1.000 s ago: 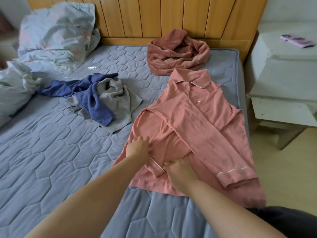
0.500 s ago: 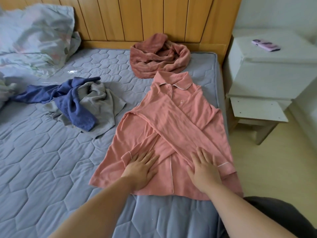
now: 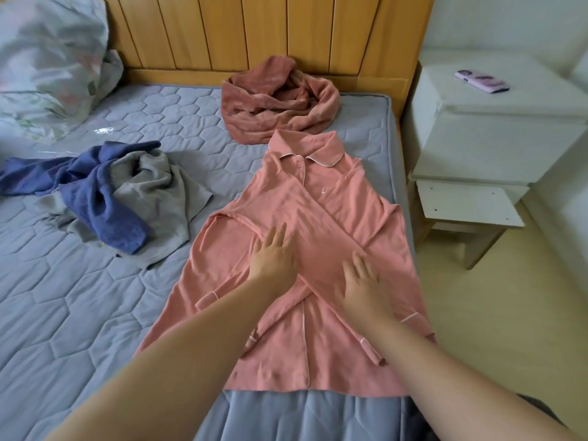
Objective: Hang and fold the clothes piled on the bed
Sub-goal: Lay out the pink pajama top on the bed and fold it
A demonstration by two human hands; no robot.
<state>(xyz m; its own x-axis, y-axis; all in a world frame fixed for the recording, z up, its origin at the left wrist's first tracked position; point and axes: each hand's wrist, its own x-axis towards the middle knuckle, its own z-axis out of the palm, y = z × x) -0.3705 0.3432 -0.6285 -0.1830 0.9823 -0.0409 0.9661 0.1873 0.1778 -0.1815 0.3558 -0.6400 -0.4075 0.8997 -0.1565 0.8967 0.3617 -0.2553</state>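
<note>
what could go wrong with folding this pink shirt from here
The pink shirt lies close to the mattress's right edge, so its right side could slip off during the next fold. Both sleeves are only crossed loosely under the left hand and right hand; lifting the flat hands may let them shift. The collar touches the crumpled reddish garment, which might snag.

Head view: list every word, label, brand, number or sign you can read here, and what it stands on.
None can be read.
Pink shirt: a small white mark on the chest, too small to read.
Phone on the nightstand: a patterned case, no text to be made out.
Both hands, left and right, lie flat on the shirt.
</note>
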